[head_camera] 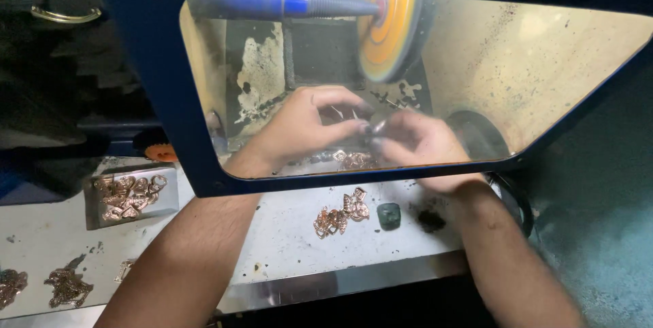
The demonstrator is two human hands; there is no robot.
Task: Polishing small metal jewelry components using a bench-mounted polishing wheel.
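Head view: my left hand (299,127) and right hand (415,141) meet behind shield (544,49), fingers pinched together on small dark piece (376,127), blurred. Orange wheel (386,32) just above. Gold pieces (340,214) on desk (286,233); more in tray (132,195).

No packages, labels, signs, screens.

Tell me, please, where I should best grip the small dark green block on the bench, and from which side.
Grip the green block by its two side faces, coming straight down from above. It lies flat and apart from the jewellery pile on its left, and the right forearm crosses on its right, so the top is freest.
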